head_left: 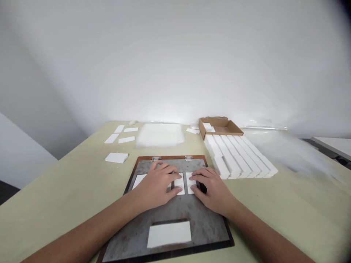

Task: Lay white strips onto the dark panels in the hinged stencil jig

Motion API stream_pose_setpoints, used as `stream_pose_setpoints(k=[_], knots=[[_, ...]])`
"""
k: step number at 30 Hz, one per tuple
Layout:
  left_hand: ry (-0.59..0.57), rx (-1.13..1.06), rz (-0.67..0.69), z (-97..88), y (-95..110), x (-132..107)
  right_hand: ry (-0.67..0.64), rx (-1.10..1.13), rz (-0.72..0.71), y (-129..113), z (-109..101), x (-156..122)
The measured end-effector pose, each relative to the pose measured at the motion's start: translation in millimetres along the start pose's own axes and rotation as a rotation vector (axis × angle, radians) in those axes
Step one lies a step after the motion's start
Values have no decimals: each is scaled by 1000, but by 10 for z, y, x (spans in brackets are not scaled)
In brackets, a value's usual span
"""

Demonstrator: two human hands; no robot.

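A grey metal plate with cut-out windows (175, 210) lies in front of me on a brown hinged board (141, 158). My left hand (161, 180) rests over the windows, thumb and fingers apart, their tips on a white card (180, 182). Beside it, my right hand (210, 186) has its fingertips on another white card (191, 185), fingers also spread. Part of a further white piece (138, 179) shows left of my left hand; the rest is covered. A white rectangular card (169, 234) lies flat near the plate's front edge.
Rows of stacked white cards (241, 157) stand at the right, with an open cardboard box (231, 128) behind, holding a few white pieces. A small card stack (116, 157) and several loose cards (112, 138) lie at the left. A whitish sheet (160, 135) is near the wall.
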State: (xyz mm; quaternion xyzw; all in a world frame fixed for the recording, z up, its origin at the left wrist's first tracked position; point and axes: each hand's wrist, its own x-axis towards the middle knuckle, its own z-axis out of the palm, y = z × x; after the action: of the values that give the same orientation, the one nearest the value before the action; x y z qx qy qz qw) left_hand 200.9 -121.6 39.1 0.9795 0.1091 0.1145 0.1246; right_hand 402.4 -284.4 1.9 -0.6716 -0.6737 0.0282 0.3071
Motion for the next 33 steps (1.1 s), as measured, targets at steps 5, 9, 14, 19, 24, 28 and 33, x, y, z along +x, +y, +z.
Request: stream_pose_setpoints(k=[5,9,14,19,24,28,33], knots=[[-2,-4,2,-3,4,7,-3,0,3,10,10,-5],[-4,-9,5,6,3,9,-1,-1,4,13,15,-4],[-1,-15,8,18,-7,2,0,-2,7,-1,8,-4],[0,-13,3,25,3,14,4,-5,8,-1,8,-4],[-14,2,4,-59,6,-18,9,1,4,9,16,-5],[-45,18,25,-255,-97,-187,20,12,13,1,2,-9],[-98,39,51,-337,-266,-390,28,32,37,-22,-4,-11]])
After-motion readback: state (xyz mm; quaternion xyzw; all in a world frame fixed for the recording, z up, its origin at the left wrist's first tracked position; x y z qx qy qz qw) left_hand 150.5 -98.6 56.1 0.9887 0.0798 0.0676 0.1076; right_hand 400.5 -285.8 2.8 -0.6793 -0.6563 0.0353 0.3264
